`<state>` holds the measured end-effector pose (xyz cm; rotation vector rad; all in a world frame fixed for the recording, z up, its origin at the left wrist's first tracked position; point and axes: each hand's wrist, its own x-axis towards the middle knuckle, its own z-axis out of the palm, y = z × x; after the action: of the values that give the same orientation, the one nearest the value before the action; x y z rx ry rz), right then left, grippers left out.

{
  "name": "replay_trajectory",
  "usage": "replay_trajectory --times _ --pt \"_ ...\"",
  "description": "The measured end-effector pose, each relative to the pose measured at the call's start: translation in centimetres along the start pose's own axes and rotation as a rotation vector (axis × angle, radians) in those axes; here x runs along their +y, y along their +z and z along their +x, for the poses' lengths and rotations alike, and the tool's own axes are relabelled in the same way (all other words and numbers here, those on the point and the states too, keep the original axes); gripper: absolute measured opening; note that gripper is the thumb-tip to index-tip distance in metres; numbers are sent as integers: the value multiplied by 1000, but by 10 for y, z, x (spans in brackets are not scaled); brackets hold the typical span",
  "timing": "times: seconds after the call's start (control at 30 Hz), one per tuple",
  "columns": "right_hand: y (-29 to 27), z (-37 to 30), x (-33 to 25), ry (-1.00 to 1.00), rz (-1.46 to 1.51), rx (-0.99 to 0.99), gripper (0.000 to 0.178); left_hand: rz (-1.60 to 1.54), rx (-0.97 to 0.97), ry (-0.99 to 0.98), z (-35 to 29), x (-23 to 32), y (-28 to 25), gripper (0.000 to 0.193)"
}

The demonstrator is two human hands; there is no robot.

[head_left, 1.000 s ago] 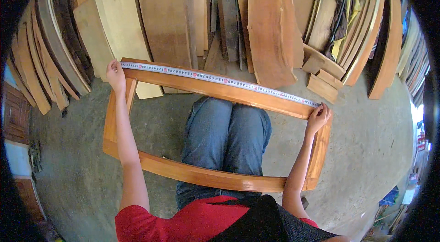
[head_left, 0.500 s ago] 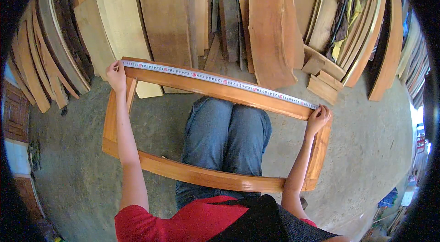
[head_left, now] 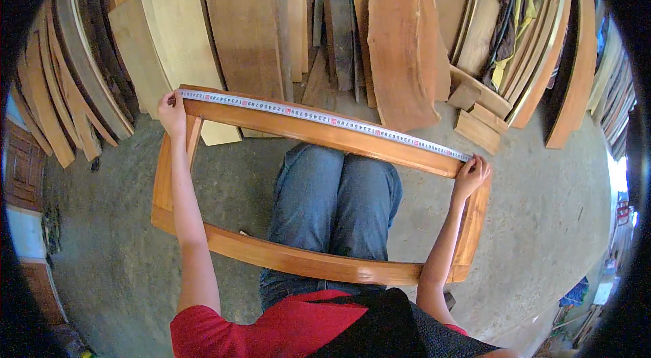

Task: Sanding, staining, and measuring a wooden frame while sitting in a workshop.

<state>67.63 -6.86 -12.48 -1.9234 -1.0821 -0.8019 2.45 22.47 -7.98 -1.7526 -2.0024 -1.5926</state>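
A varnished wooden frame (head_left: 325,265), rectangular with an open middle, rests across my knees. Along the top of its far rail lies a white measuring tape (head_left: 332,121) with dark and red markings, stretched nearly the rail's whole length. My left hand (head_left: 172,112) pinches one end of the tape at the frame's far left corner. At the far right corner, my right hand (head_left: 471,177) pinches the other end, fingers closed on it. Both forearms pass over the frame's short sides. My fingers hide the tape's two ends.
Long wooden boards (head_left: 241,26) lean in a row at the back. Short wood offcuts (head_left: 480,129) lie on the concrete floor (head_left: 542,222) at the back right. A dark and yellow cloth (head_left: 508,26) hangs among the boards. A carved wooden panel (head_left: 24,165) stands far left.
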Motion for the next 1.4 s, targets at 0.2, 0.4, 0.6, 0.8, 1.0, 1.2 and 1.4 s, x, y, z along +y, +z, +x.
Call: replay_trajectory --times 0.2,0.4,0.6,0.8,1.0,1.2,1.4 --pt "2 -1 5 4 6 -8 14 28 23 26 -1 1 0 30" --pt "3 -3 7 4 -23 -19 15 33 13 8 0 -4 3 29" --pt "3 -2 4 23 -5 -9 15 7 -14 15 -1 -4 4 28" --pt "0 0 -2 25 -5 -2 15 5 15 37 0 -3 3 28" --pt "2 -1 3 4 -1 5 15 6 -17 -7 -2 3 2 26" --pt "2 -1 -1 21 -5 -3 15 16 6 32 -1 1 -1 28" --pt "3 -2 4 -16 -24 3 16 4 -10 17 -2 2 2 24"
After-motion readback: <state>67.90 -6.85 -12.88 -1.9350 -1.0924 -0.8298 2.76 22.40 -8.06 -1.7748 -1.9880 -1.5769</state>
